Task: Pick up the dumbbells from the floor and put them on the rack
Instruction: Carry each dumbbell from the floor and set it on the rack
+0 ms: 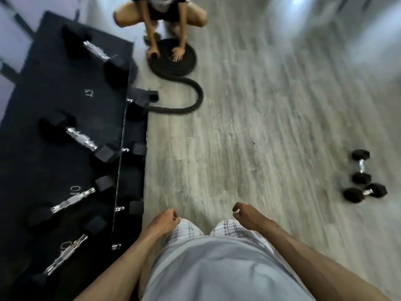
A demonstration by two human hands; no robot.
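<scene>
Two small black hex dumbbells lie on the grey wood floor at the right: one (361,166) pointing away from me, the other (365,192) lying crosswise just below it. The black rack (43,109) fills the left side and carries several dumbbells with chrome handles, such as one (81,139) at mid-height. My left hand (163,220) hangs near the rack's front edge with its fingers curled and nothing in it. My right hand (245,215) hangs beside it, fingers also curled, holding nothing. Both hands are far from the floor dumbbells.
Another person (160,16) crouches at the top, both hands on a coiled black battle rope (172,56) whose tail (191,101) runs back to the rack's corner. Grey floor lies between me and the floor dumbbells. The picture is motion-blurred.
</scene>
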